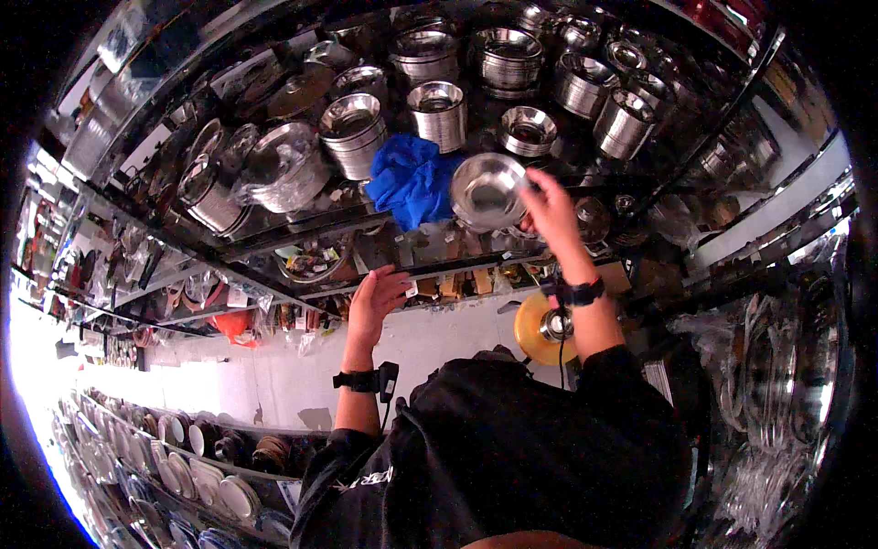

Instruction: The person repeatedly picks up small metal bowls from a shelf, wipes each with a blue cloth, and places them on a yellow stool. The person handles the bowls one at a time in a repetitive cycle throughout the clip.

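My right hand point(547, 206) grips the right rim of a shiny steel bowl point(488, 191), which is tilted so its inside faces the camera. Just left of the bowl, a crumpled blue cloth point(413, 180) lies at the front edge of the shelf, against a stack of steel bowls point(354, 137). Below and left of the cloth, my left hand point(377, 302) is raised in the air, fingers apart and holding nothing. Behind the bowl stand a tall steel stack point(439, 118) and a short stack of steel bowls point(528, 132).
More steel stacks point(507, 63) fill the shelf behind. A plastic-wrapped stack point(287, 168) stands at the left. Lower shelves hold packaged goods and an orange-red bag point(235, 326). A round yellow stool point(535, 329) is beside my right forearm. Racks of plates point(236, 495) line the lower left.
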`<control>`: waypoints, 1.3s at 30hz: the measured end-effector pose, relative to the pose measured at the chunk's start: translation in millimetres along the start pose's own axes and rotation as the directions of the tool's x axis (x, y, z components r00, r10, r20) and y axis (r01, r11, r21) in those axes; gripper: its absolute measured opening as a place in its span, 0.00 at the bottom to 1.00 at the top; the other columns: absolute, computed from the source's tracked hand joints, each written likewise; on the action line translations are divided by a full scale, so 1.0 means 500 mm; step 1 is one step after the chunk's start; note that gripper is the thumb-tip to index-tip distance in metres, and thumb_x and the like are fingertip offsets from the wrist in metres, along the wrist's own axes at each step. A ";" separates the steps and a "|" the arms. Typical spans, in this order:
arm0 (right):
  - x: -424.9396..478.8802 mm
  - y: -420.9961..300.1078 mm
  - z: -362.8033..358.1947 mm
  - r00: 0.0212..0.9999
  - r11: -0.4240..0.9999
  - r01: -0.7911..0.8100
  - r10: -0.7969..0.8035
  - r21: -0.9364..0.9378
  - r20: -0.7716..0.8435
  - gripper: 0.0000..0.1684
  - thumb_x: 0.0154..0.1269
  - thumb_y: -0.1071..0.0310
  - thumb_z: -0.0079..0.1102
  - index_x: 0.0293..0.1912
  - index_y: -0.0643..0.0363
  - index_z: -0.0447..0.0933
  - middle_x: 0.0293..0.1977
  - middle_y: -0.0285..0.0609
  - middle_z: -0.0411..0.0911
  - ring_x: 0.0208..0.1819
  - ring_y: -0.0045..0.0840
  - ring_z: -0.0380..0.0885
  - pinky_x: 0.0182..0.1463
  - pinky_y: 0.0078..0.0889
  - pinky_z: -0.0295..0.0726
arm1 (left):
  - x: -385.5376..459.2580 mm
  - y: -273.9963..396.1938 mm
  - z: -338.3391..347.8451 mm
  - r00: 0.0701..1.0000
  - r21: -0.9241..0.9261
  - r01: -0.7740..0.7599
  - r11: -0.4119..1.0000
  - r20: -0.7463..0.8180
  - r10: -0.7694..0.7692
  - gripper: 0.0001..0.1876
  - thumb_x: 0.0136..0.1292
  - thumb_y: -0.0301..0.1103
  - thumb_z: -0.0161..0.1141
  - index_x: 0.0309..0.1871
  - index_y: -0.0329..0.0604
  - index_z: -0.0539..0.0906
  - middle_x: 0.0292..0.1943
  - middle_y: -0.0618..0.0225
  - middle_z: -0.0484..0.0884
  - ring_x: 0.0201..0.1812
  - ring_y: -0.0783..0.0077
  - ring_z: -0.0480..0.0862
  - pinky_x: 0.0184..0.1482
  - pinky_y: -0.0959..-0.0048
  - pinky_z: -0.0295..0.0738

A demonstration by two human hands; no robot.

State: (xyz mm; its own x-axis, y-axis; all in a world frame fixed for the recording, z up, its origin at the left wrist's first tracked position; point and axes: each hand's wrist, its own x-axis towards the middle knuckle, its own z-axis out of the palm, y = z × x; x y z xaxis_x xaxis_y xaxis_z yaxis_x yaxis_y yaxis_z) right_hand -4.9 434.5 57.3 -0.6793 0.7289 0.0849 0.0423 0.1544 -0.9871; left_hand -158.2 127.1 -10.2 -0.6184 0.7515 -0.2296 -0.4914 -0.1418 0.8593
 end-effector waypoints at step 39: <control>-0.245 0.764 -0.356 0.466 0.466 -0.873 0.884 -0.145 0.034 0.14 0.63 0.55 0.56 0.33 0.57 0.74 0.17 0.36 0.74 0.12 0.18 0.68 0.14 0.24 0.65 | 0.089 -0.191 0.147 0.934 0.211 0.348 0.913 -0.159 -0.319 0.18 0.72 0.41 0.47 0.57 0.37 0.73 0.51 0.56 0.80 0.52 0.61 0.81 0.50 0.68 0.76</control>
State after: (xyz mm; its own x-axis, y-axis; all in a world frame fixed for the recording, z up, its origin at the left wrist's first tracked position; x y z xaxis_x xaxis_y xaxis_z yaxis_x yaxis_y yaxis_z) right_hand 225.2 522.9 -306.1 -0.3042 0.4532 -0.8379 0.7191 -0.4677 -0.5140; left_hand -93.9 221.5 -69.0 -0.5182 0.6452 -0.5614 -0.5346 0.2681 0.8015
